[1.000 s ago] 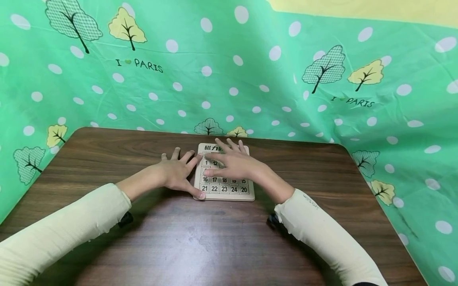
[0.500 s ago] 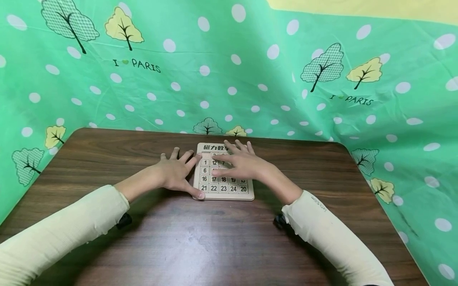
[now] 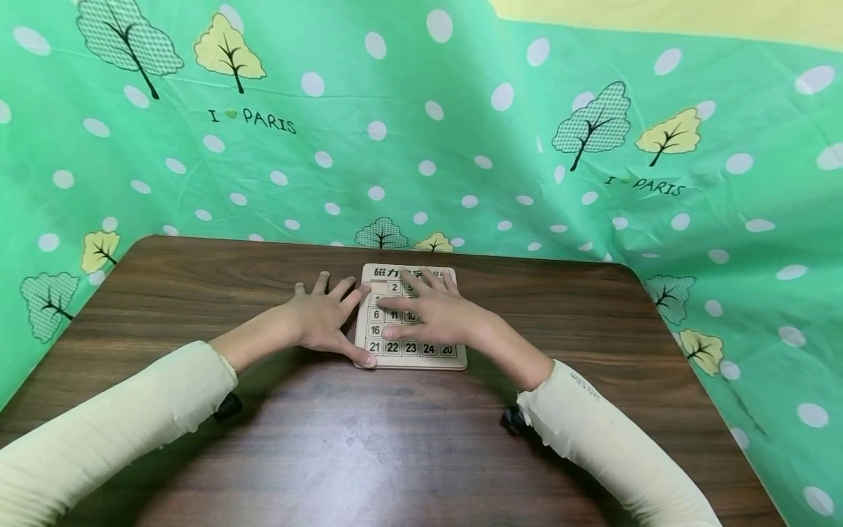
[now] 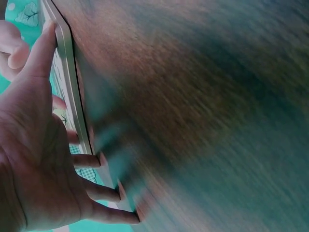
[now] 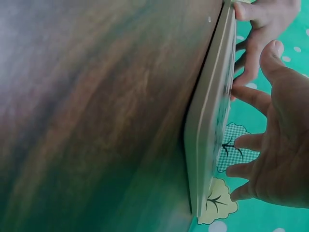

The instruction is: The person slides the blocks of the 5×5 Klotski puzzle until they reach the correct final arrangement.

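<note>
From the head, a number board [image 3: 415, 361] lies flat near the back edge of the table [image 3: 356, 439], with the green cloth [image 3: 395, 161] rising close behind. Wood runs on well to both sides and toward the person. The left hand [image 3: 324, 318] is spread wide, its thumb on the board's near left corner and its other fingers fanned out along the left edge. The right hand [image 3: 441, 311], also wide, is above the numbers and covers several. At the grid's top left, a blank square [image 3: 378, 288] sits left of tile 2 [image 3: 394, 288].

The left wrist view brings out the board's thick side and the lifted palm; the thumb lies on the rim, and three fingertips reach the wood beyond it.

The right wrist view shows what the head cannot: the forefinger meets the board's face, while the thumb and remaining fingers stand apart from it, pinching nothing.
</note>
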